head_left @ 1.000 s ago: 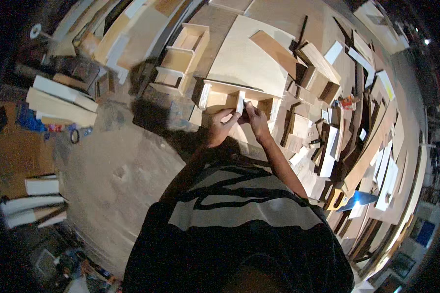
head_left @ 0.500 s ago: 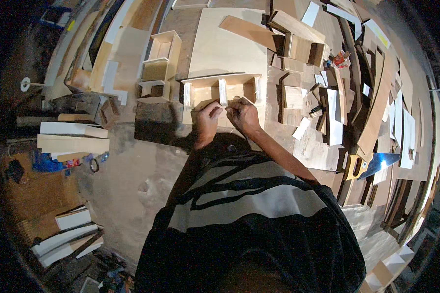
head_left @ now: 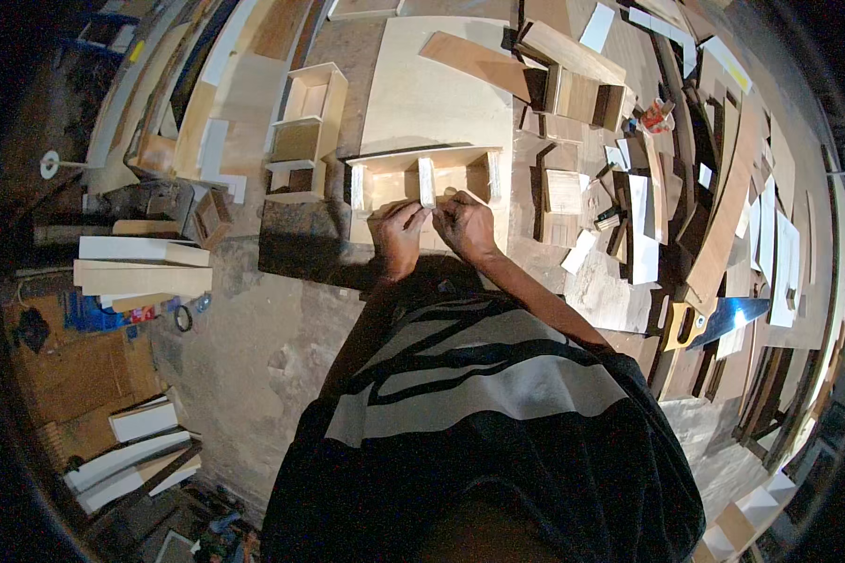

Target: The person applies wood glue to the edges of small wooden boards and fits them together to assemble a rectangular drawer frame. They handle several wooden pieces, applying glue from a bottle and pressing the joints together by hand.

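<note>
A shallow wooden box frame (head_left: 388,179) with an upright divider (head_left: 426,181) lies on a pale plywood sheet (head_left: 438,84); whitish edges show on its divider and end pieces. At the near end of the divider, my left hand (head_left: 398,240) is closed with thumb and fingers pinched together. My right hand (head_left: 464,227) sits just to the right, its fingers curled in a pinch close to the left hand's fingertips. Whatever lies between the fingers is too small or hidden to make out.
Another compartmented wooden box (head_left: 307,127) stands to the left. On the right lie a handsaw (head_left: 718,321) with a yellow handle, a small wooden block (head_left: 562,191) and many offcuts. A brown board (head_left: 476,64) and an open wooden box (head_left: 574,91) are at the far side.
My left hand has shifted slightly, its fingers flatter and nearer the divider's end. The right hand has barely moved, and the box frame stays in place.
</note>
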`<state>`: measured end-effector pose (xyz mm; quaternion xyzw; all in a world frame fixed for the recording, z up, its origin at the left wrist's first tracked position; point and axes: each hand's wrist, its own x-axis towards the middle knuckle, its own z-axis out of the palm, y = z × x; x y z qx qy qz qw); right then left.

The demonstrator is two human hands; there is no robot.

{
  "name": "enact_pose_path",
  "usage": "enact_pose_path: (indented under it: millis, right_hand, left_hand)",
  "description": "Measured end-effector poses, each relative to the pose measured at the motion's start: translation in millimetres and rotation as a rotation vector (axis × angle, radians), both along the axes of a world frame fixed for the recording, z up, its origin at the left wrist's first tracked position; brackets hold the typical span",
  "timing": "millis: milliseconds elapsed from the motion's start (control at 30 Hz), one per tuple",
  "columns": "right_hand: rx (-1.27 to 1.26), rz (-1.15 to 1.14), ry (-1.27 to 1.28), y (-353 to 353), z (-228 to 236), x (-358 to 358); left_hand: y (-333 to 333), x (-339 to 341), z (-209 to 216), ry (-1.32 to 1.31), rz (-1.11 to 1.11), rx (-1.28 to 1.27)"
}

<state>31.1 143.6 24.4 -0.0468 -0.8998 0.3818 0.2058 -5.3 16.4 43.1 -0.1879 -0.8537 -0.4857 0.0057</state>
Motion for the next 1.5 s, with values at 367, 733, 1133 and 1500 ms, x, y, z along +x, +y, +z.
enact_pose_path:
  millis: [367,733,1133,1500]
  right_hand:
    - [0.018,-0.024,0.004,-2,3,-1]
    - [0.023,0.085,0.098,2,2,2]
    - [-0.205,-0.040,-0.166,22,46,55]
    - [-0.150,-0.315,0.014,54,0,53]
  left_hand:
    - [-2,-2,-11,0.057,0.006,-0.012]
    - [-2,2,-4,0.127,0.080,0.035]
    - [14,46,-7,0.140,0.113,-0.014]
    - [61,27,-14,-0.100,-0.168,0.017]
